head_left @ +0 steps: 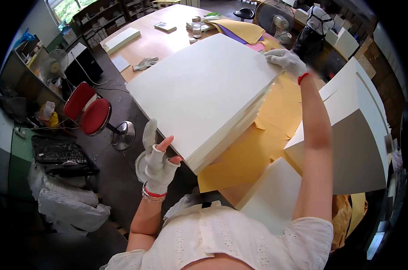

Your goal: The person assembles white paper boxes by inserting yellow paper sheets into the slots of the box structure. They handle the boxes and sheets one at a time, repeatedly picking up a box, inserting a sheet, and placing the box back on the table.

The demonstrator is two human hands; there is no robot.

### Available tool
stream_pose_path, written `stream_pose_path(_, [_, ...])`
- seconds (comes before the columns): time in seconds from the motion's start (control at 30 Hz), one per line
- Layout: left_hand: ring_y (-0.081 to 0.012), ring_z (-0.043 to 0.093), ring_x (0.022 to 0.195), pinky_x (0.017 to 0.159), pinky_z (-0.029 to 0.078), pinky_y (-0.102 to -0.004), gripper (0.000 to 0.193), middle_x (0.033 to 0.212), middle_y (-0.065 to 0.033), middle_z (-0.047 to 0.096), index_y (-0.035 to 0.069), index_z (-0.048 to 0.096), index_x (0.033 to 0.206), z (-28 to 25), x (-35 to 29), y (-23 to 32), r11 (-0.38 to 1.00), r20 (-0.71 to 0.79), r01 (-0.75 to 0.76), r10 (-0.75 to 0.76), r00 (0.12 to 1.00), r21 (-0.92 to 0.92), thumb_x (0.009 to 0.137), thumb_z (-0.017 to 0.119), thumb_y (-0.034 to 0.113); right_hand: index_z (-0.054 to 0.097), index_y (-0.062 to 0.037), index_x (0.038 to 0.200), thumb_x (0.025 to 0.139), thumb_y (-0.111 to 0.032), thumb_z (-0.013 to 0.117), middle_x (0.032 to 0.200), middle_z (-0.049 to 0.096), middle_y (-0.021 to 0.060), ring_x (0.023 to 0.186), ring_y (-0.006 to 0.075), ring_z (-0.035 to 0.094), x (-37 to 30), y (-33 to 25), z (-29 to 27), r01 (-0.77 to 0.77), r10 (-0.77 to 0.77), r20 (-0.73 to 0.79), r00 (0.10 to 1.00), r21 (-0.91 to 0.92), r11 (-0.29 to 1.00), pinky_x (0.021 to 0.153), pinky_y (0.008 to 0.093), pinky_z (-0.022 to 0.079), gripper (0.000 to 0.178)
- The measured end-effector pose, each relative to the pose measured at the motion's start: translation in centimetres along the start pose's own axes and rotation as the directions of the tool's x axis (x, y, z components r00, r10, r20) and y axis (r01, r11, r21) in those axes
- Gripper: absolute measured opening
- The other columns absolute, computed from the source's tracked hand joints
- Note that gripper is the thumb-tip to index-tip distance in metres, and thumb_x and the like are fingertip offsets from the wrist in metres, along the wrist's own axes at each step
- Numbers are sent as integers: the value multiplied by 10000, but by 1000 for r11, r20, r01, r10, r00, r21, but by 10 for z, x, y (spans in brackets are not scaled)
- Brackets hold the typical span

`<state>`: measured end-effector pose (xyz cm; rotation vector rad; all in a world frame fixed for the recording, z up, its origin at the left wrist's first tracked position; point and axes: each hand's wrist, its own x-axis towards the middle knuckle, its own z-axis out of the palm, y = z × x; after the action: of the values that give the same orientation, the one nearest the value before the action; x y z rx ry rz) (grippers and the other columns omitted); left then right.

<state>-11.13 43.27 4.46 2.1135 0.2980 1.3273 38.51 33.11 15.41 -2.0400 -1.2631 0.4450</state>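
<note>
A thick stack of large white paper sheets [204,85] lies across the near part of the table, its layered edge facing me on the right. My left hand [156,164], in a white knit glove with bare thumb and index tips, is at the stack's near left edge. Its fingers are spread, and the bare tips are close against the edge; whether they touch is hard to tell. My right hand [287,60], gloved in white with a red cuff, lies with fingers stretched over the stack's far right corner. Its thumb is hidden.
Yellow-brown wrapping paper [244,157] spreads beneath the stack. More white sheets [347,130] stand at the right. A loose glove [145,64] and a jar [196,28] are on the table [141,20]. At left is a red stool [96,116]; a person [318,27] works far right.
</note>
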Motion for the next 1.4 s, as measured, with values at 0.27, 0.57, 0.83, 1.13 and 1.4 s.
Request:
stream_pose_path(0.27, [-152, 502, 861, 729, 446, -285, 515, 1488, -252, 315, -1, 574, 1239, 12, -2, -1, 978, -19, -120, 125, 992, 172, 923, 595, 405, 673, -62, 1151, 879, -301, 640, 1059, 691, 41, 961, 126, 613, -12, -13, -3, -14, 12, -29, 999, -74, 997, 817, 267, 460, 363])
stream_pose_path(0.57, [-399, 343, 1358, 1065, 351, -452, 692, 1481, -279, 285, 32, 491, 1327, 15, -12, 11, 994, -61, 109, -108, 992, 5, 856, 631, 520, 648, 13, 1155, 896, -213, 620, 1035, 685, 42, 946, 116, 611, -6, -12, 2, -6, 6, 9, 1000, 45, 999, 849, 245, 462, 345])
stream_pose_path(0.83, [-433, 279, 1384, 1099, 288, -475, 840, 1492, -313, 230, -6, 333, 1436, 29, -13, 0, 999, -147, -16, 9, 989, -47, 848, 657, 498, 649, 30, 1147, 906, -177, 590, 1016, 675, 30, 924, 106, 602, -4, -14, 4, 15, -17, 33, 999, 49, 999, 857, 240, 454, 323])
stream_pose_path(1.13, [-499, 390, 1292, 1047, 374, -450, 820, 1423, -347, 331, -75, 439, 1344, 25, -8, 6, 998, -195, -32, 21, 981, -54, 797, 706, 474, 627, 39, 1179, 920, -152, 561, 1062, 669, 48, 957, 112, 596, -15, -38, 9, -9, 9, 17, 1000, -8, 1000, 873, 233, 447, 328])
stream_pose_path(1.4, [-516, 381, 1283, 1055, 348, -521, 785, 1439, -314, 334, -35, 466, 1342, 32, -12, 4, 998, -210, -4, -9, 978, -60, 818, 656, 519, 623, 45, 1183, 912, -132, 580, 1049, 678, 60, 934, 111, 604, -14, -26, 5, 24, -24, 16, 1000, 28, 999, 842, 230, 465, 326])
